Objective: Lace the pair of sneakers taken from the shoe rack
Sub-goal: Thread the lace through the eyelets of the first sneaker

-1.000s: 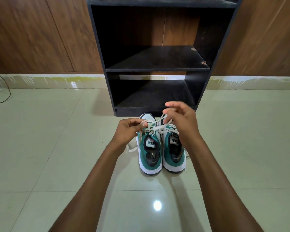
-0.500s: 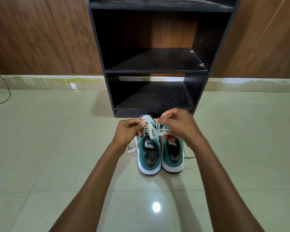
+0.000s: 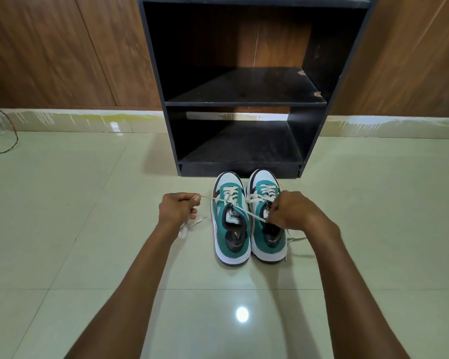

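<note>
Two green, white and black sneakers stand side by side on the tiled floor, toes toward the rack: the left sneaker (image 3: 231, 229) and the right sneaker (image 3: 267, 224). A white lace (image 3: 244, 209) of the left sneaker is stretched taut between my hands. My left hand (image 3: 178, 209), to the left of the shoes, grips one end of it, and the tail hangs below the fist. My right hand (image 3: 292, 213) hovers over the right sneaker's opening and pinches the other end.
A black open shoe rack (image 3: 244, 99) with bare shelves stands just behind the sneakers, against a wooden wall. A thin cable (image 3: 8, 146) lies on the floor at the far left. Glossy tiles (image 3: 88, 229) surround the shoes.
My hands have moved apart: the left one out to the left, the right one down and to the right, drawing the lace tight. The toes of both sneakers have come into view.
</note>
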